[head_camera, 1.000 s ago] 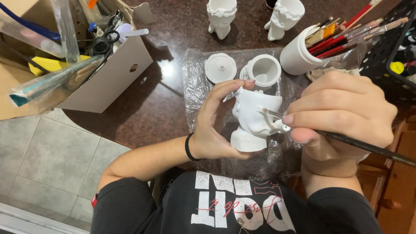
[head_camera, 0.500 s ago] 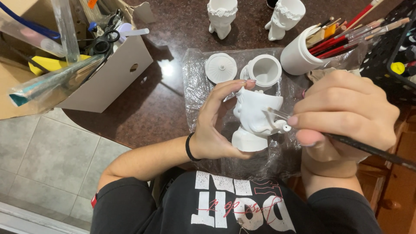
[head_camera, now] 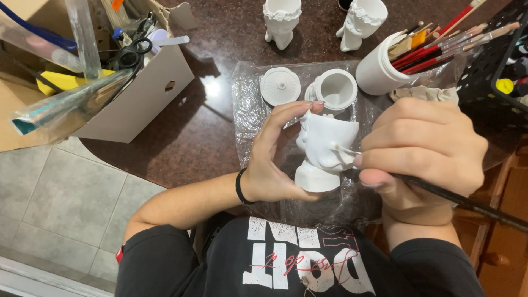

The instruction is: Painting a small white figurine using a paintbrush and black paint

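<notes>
Left hand (head_camera: 275, 159): grip is clamping the white figurine (head_camera: 324, 151), fingers curling over its top rim and thumb bracing its base.
Right hand (head_camera: 423, 148): grip is pinching a thin paintbrush (head_camera: 456, 201), its tip touching the figurine's side.
Figurine position: it is being held tilted over the plastic sheet (head_camera: 247, 110), near the table (head_camera: 181, 143) edge closest to the person.
Open room: bare table is lying between the sheet and the cardboard box (head_camera: 143, 93); a small white lid (head_camera: 280, 86) and open jar (head_camera: 335, 88) are sitting just behind the figurine, a brush cup (head_camera: 379, 71) to the right.
Change: hands and figurine are staying almost where they were half a second ago.
</notes>
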